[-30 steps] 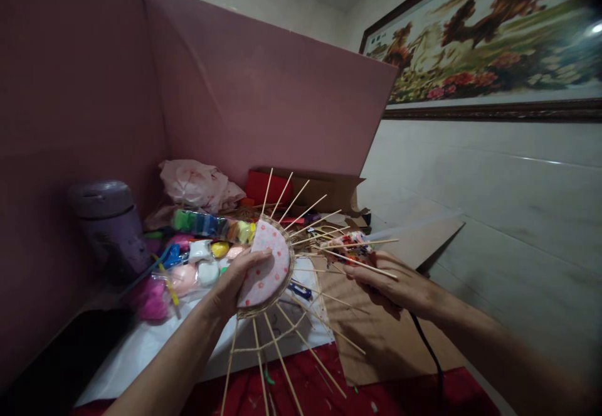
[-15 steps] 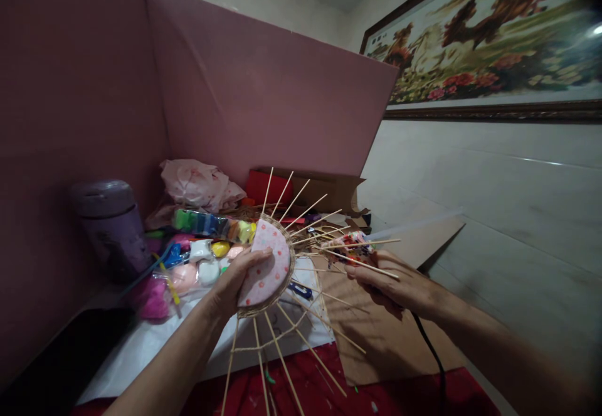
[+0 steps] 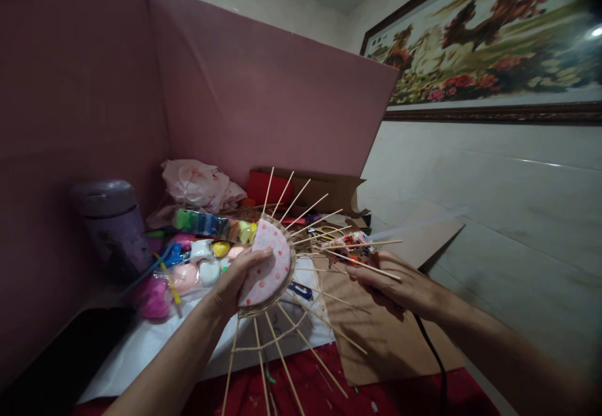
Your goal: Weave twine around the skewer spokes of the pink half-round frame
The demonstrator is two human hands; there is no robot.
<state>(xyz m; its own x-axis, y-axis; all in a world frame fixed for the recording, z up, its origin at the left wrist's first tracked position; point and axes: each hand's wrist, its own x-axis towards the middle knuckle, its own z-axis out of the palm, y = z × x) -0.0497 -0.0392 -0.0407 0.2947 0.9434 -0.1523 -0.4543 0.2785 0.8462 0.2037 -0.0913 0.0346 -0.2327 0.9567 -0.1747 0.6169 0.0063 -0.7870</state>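
A half-round piece covered in pink flowered fabric (image 3: pixel 270 278) is gripped in my left hand (image 3: pixel 239 275), the thumb lying across its face. Twine runs along its curved rim, and thin wooden sticks (image 3: pixel 286 359) fan out from that rim. A strand of twine (image 3: pixel 263 345) links several of the lower sticks. My right hand (image 3: pixel 395 284) is closed around a hot glue gun (image 3: pixel 352 246) with a colourful patterned body, a translucent glue stick (image 3: pixel 418 223) at its back and a black cord below. Its nozzle end is among the sticks; whether it touches one I cannot tell.
Bagged coloured clay (image 3: pixel 202 262) lies at left beside a purple lidded cup (image 3: pixel 113 228). Cardboard (image 3: pixel 390 347) and white paper (image 3: pixel 141 353) cover parts of the red cloth (image 3: pixel 320 372). Pink panels (image 3: pixel 268 90) stand behind; a tiled wall (image 3: pixel 517 215) is at right.
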